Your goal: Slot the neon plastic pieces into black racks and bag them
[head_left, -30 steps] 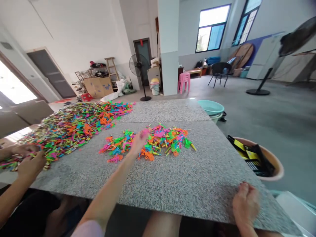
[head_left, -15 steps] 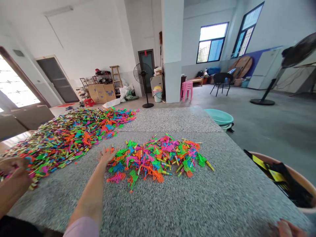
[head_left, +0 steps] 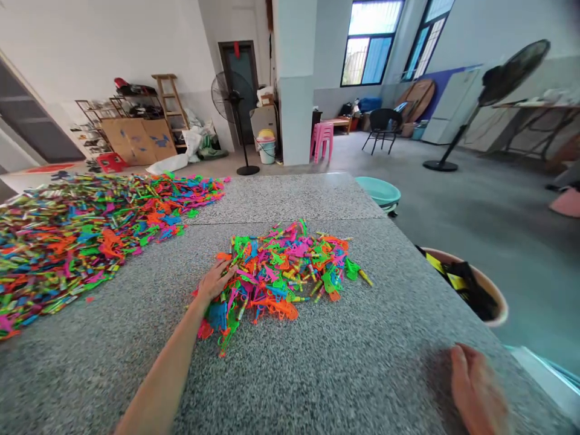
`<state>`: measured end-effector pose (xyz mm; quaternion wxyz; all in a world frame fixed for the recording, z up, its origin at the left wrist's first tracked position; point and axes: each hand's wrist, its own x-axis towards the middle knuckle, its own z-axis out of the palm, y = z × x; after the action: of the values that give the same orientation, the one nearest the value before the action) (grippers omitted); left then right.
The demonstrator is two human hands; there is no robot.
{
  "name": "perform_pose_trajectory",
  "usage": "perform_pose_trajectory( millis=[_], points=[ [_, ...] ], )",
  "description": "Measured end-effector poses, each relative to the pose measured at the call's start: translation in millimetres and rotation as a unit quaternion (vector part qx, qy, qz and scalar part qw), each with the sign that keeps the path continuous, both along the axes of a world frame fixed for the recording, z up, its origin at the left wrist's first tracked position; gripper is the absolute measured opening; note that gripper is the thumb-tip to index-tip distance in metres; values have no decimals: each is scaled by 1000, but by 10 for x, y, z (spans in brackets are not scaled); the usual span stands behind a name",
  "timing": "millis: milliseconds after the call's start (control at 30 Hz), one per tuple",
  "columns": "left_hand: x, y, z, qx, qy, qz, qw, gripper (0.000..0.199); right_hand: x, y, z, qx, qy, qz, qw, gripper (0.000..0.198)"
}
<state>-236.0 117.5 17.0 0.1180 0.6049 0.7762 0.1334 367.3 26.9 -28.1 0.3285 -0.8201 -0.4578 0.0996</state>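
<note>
A small heap of bright plastic pieces [head_left: 290,266] lies mid-table in pink, green, orange and blue. Many look like little toy pistols, some joined to shiny yellow-banded tubes. Against the heap's left side rests my left hand [head_left: 216,281], fingers stretched out and open, touching the outermost pieces without gripping any. My right hand [head_left: 478,386] is low at the right, over the table near its edge. It is blurred, its fingers look loosely extended, and nothing shows in it. A far larger pile of similar pieces [head_left: 81,241] covers the table's left side.
The speckled grey stone table [head_left: 290,380] has a seam across its far part. Beyond its right edge stand a turquoise basin [head_left: 379,190] and a tub [head_left: 498,305] holding black and yellow items. A standing fan [head_left: 235,103] is behind the table.
My left hand has moved right into the small heap, pushing its left-side pieces inward. My right hand has come further into view. The view has turned; another person's hands at the left are gone from sight.
</note>
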Motion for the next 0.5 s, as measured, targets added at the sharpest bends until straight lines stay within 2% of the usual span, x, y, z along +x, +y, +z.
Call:
perform_pose_trajectory(
  millis=[267, 367, 500],
  points=[
    [938, 146, -15, 32, -34, -94, 994, 60, -72, -18, -8, 48, 9, 16, 999, 60],
    [1181, 53, 29, 44, -26, -119, 992, 56, -89, -13, 0, 69, 23, 22, 997, 59],
    [1368, -171, 106, 68, -4, -115, 991, 43, -123, 9, 18, 97, 57, 7, 994, 55]
  ],
)
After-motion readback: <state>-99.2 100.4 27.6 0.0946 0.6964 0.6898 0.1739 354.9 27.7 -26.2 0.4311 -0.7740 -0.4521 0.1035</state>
